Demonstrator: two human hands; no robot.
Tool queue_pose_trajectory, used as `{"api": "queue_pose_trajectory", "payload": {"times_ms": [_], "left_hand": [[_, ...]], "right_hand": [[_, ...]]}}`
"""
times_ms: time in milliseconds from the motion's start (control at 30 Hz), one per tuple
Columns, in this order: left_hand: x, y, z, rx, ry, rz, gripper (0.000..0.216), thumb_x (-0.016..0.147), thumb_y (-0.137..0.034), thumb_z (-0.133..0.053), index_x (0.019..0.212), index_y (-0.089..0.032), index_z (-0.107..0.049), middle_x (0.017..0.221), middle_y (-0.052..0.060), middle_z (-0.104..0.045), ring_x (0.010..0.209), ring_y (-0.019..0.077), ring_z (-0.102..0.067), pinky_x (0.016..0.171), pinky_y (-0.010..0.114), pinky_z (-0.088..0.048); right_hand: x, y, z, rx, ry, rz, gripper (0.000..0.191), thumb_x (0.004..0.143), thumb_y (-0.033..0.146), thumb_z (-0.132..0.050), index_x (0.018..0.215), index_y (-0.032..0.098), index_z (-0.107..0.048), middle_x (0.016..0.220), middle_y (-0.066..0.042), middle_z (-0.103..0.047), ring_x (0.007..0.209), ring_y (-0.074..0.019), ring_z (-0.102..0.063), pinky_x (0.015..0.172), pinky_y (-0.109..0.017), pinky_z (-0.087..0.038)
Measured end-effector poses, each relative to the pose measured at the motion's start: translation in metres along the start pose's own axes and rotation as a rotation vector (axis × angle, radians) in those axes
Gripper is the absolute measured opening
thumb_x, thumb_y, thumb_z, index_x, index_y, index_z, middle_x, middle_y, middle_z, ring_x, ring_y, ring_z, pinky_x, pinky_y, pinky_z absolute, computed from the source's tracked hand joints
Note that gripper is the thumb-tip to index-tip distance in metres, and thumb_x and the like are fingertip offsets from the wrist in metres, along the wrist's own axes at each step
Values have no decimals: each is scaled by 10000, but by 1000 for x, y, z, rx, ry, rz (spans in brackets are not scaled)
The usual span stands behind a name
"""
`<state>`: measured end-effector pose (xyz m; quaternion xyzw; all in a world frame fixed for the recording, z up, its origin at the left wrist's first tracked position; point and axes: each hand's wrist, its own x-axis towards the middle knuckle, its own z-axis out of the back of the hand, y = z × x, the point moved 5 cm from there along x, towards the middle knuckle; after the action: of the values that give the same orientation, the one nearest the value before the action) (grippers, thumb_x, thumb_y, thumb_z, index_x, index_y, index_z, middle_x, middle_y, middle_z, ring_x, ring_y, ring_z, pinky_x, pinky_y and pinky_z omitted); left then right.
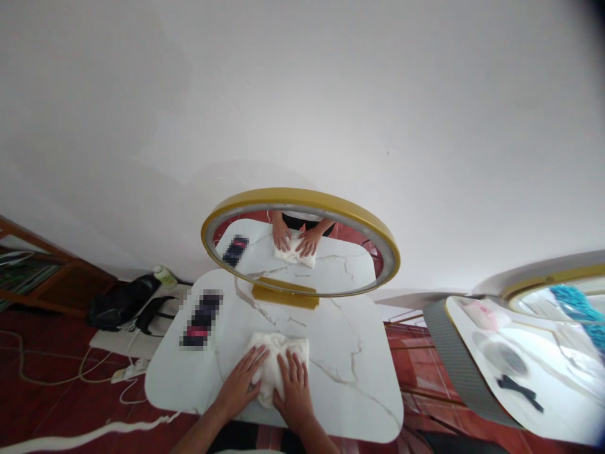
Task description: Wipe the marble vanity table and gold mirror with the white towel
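Note:
A crumpled white cloth [278,353] lies on the white marble table [340,378] near its front edge. My left hand [240,384] rests flat on the cloth's left side, fingers stretched out. My right hand [293,388] lies flat on the cloth's right part, fingers together and extended. Behind the cloth stands a round gold-framed mirror [302,243] on a gold base [285,295]; it reflects both hands and the cloth.
A blurred dark object [202,318] lies on the table's left part. A black bag [123,302] and a bottle [165,276] sit on the floor at left, with white cables [70,378]. Another table with a mirror [520,372] stands at right.

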<state>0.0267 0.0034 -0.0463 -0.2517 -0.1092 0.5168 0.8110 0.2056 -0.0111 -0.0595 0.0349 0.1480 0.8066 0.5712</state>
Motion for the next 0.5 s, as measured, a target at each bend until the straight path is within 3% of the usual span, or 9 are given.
{"api": "queue_pose_trajectory", "payload": {"times_ms": [333, 500], "left_hand": [[70, 33, 15, 27, -60, 5, 675, 864, -280, -461, 1445, -321, -119, 1506, -28, -209, 1371, 225, -202, 1099, 437, -286], [90, 40, 20, 28, -67, 17, 709, 828, -213, -472, 1444, -312, -135, 1511, -23, -195, 1375, 226, -191, 1099, 442, -280]], "right_hand": [[75, -14, 14, -21, -62, -36, 742, 821, 398, -461, 1448, 304, -75, 1518, 26, -35, 1389, -241, -87, 1101, -456, -157], [98, -20, 15, -36, -61, -61, 742, 815, 395, -464, 1447, 303, -87, 1517, 27, -55, 1388, -233, -94, 1101, -453, -154]]}}
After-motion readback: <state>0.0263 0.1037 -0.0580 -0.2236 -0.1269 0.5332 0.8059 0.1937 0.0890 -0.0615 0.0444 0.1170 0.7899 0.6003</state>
